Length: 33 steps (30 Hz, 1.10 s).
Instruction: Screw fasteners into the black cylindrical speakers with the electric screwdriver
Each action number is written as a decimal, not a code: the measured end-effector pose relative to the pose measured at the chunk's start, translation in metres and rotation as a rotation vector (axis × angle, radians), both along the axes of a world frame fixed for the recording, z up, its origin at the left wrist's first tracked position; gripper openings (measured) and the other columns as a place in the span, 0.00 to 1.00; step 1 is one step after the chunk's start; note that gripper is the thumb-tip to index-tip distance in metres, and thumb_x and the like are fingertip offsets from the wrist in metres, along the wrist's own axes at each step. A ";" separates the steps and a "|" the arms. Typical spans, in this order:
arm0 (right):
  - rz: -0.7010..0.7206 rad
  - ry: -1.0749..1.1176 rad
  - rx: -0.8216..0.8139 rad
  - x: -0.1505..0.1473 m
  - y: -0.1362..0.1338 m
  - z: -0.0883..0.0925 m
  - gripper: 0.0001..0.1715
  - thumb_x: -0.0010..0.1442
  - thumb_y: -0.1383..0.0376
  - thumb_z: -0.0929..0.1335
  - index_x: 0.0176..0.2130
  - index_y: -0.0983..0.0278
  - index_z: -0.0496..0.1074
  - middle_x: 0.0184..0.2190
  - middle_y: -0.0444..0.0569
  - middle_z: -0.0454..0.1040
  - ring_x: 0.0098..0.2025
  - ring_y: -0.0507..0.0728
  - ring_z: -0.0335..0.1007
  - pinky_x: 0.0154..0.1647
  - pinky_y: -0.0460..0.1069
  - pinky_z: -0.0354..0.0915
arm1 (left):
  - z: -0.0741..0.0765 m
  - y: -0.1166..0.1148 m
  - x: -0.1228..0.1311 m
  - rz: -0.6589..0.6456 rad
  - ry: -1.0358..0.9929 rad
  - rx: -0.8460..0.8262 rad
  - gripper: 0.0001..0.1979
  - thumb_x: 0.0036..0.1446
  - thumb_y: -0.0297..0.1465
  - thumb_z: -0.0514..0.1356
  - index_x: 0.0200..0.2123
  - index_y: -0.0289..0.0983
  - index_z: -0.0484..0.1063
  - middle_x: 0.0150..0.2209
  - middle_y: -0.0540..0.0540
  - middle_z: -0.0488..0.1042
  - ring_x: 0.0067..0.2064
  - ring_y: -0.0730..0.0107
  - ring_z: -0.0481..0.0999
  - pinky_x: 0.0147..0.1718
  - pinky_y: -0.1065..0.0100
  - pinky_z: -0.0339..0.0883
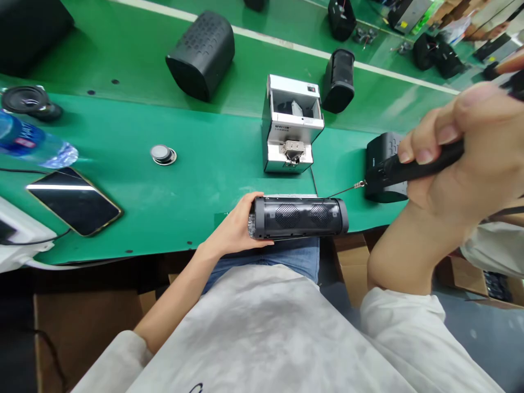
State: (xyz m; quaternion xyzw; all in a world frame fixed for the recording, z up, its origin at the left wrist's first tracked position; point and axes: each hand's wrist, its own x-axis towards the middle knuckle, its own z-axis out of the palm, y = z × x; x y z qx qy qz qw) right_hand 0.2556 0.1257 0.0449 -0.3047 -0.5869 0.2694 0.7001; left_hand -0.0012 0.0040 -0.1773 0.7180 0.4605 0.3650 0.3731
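Observation:
My left hand [239, 226] is closed around the left end of a black speaker [302, 217] at the table's front edge. The speaker's long side with two perforated round areas faces up. In my raised right hand [462, 142], the fingers are wrapped round a black electric screwdriver [426, 161]. A metal fitting and a thin dark line run from its front end towards the speaker's upper right edge. Whether that line touches the speaker, I cannot tell.
Behind the speaker stands a white screw feeder [292, 128]. Black speaker housings [202, 54] stand on the green bench, one [382, 164] beneath the screwdriver. To the left are a phone [76, 201], a water bottle [35, 142], a speaker driver [29, 102] and a small round part [162, 154].

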 end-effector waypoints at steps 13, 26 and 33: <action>-0.061 -0.017 -0.226 0.003 -0.015 -0.045 0.14 0.43 0.58 0.79 0.30 0.51 0.74 0.20 0.42 0.60 0.18 0.57 0.53 0.16 0.57 0.52 | -0.010 0.002 0.002 0.022 -0.074 -0.035 0.65 0.39 0.49 0.88 0.74 0.41 0.59 0.69 0.29 0.72 0.69 0.32 0.77 0.71 0.37 0.73; 0.138 0.048 -0.102 0.012 0.012 -0.054 0.16 0.44 0.67 0.77 0.32 0.60 0.70 0.19 0.36 0.65 0.12 0.51 0.55 0.11 0.46 0.56 | 0.001 0.000 0.000 0.009 -0.038 -0.038 0.61 0.49 0.45 0.85 0.76 0.42 0.56 0.72 0.30 0.70 0.72 0.35 0.76 0.72 0.38 0.73; 0.241 0.022 0.097 0.000 0.016 -0.015 0.17 0.50 0.65 0.80 0.42 0.58 0.83 0.21 0.36 0.65 0.15 0.50 0.59 0.12 0.45 0.56 | 0.002 -0.001 0.000 -0.011 -0.018 -0.004 0.60 0.52 0.47 0.84 0.77 0.43 0.54 0.73 0.29 0.68 0.74 0.32 0.73 0.73 0.35 0.71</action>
